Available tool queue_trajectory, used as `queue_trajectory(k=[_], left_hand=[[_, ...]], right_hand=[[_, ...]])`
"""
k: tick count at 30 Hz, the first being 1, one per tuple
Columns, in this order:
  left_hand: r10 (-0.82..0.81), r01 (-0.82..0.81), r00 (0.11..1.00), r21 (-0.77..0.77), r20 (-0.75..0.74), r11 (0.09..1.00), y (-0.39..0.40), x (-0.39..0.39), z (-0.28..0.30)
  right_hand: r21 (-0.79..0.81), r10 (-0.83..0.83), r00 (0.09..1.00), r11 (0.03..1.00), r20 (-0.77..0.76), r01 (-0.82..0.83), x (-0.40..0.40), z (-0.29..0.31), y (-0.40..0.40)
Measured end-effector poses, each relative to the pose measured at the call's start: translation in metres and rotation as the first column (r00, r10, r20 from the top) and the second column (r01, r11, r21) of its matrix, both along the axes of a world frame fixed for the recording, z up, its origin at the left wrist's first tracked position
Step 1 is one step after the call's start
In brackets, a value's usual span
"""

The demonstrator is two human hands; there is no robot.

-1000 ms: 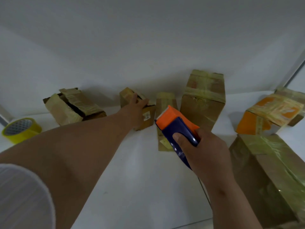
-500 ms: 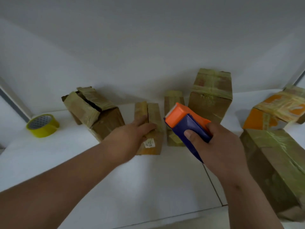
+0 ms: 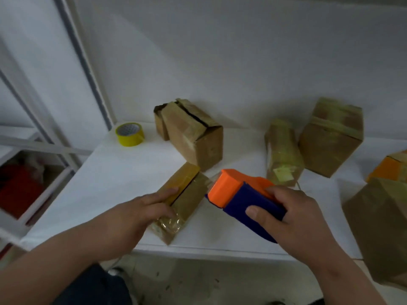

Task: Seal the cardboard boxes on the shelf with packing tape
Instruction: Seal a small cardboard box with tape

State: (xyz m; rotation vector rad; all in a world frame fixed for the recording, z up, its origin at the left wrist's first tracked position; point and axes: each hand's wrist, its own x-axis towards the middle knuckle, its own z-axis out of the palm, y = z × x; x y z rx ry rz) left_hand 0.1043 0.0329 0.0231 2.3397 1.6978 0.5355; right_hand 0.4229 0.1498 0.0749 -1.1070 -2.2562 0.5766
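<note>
Cardboard small box (image 3: 187, 194) near shelf (image 3: 105, 179) front, pressed by left hand (image 3: 134, 214), fingers straight; tape dispenser (image 3: 242, 199) at 3 o'clock, grasped by right hand (image 3: 293, 219).

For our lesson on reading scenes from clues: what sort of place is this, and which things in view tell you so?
Probably a packing or storage area. White metal shelving holds several taped cardboard boxes, a spare roll of yellow tape sits nearby, and the right hand grips an orange and blue tape dispenser.
</note>
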Motion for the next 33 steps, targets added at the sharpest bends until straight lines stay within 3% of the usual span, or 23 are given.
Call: queue_trajectory(k=[4,8,12,18,23,27,30,33], left_hand=[[0.140,-0.083,0.956,-0.219,0.257,0.972,0.001,-0.009,0.016],[0.327,-0.227,0.899,-0.329,0.292,0.917,0.010,-0.008,0.018],[0.402,-0.199,0.818,-0.452,0.411,0.869,0.012,-0.007,0.017],[0.320,-0.115,0.888,-0.517,0.329,0.848,0.023,-0.005,0.033],[0.359,-0.162,0.851,-0.458,0.384,0.874,0.027,0.003,0.045],[0.415,-0.213,0.692,-0.381,0.591,0.900,0.013,0.022,0.058],[0.468,-0.112,0.498,-0.481,0.730,0.870,0.003,0.035,0.068],[0.534,-0.035,0.333,-0.556,0.777,0.831,-0.001,0.044,0.072]], right_hand=[[-0.063,0.059,0.998,0.996,0.001,-0.059,-0.014,0.010,-0.015],[-0.081,0.070,0.997,0.995,0.045,-0.066,-0.023,0.021,-0.023],[-0.107,0.055,0.996,0.993,0.071,-0.047,-0.026,0.029,-0.027],[-0.164,0.078,0.991,0.985,0.104,-0.060,-0.025,0.039,-0.030],[-0.215,0.126,0.988,0.971,0.085,-0.105,-0.026,0.048,-0.032],[-0.259,0.166,0.986,0.954,0.030,-0.153,-0.025,0.055,-0.031],[-0.290,0.206,0.979,0.936,-0.015,-0.201,-0.028,0.063,-0.031],[-0.324,0.249,0.967,0.912,-0.052,-0.253,-0.032,0.070,-0.033]])
